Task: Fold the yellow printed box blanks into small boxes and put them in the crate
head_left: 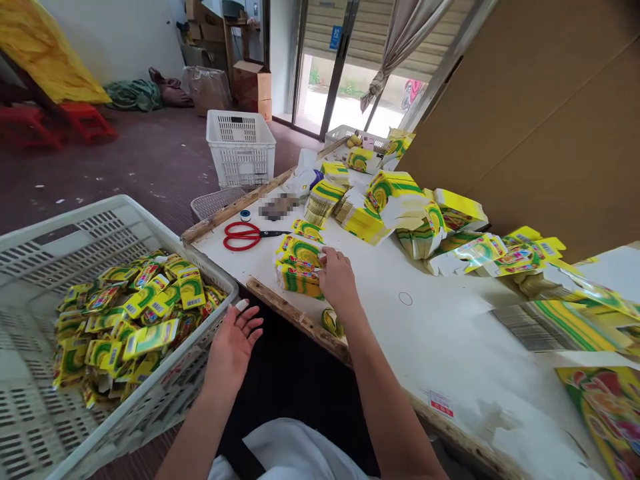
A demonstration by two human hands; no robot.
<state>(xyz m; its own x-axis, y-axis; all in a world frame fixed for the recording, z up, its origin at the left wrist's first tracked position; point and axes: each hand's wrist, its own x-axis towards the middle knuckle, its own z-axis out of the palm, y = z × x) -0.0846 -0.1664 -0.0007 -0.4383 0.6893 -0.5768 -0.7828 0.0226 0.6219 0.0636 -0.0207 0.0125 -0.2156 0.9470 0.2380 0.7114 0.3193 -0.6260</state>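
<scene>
My right hand (338, 279) reaches over the white table with its fingers bent against a small group of yellow-green printed cartons (300, 265). Its fingertips touch the cartons' right end; whether they grip one is hidden. My left hand (237, 339) is off the table's near edge, palm up, fingers loosely curled and apart, holding nothing. Something white covers the tip of one finger or the thumb. Beside it stands a white plastic crate (120, 207) with many small yellow-green packets (150, 300) heaped inside. Near my right wrist lies a small yellow-green packet (332, 321).
Red-handled scissors (243, 236) and a small spool (245, 215) lie left of the cartons. Stacks of flat cartons (395, 190) line the table's far side. Wooden strips (280, 300) edge the table. Another white crate (241, 143) stands on the floor beyond.
</scene>
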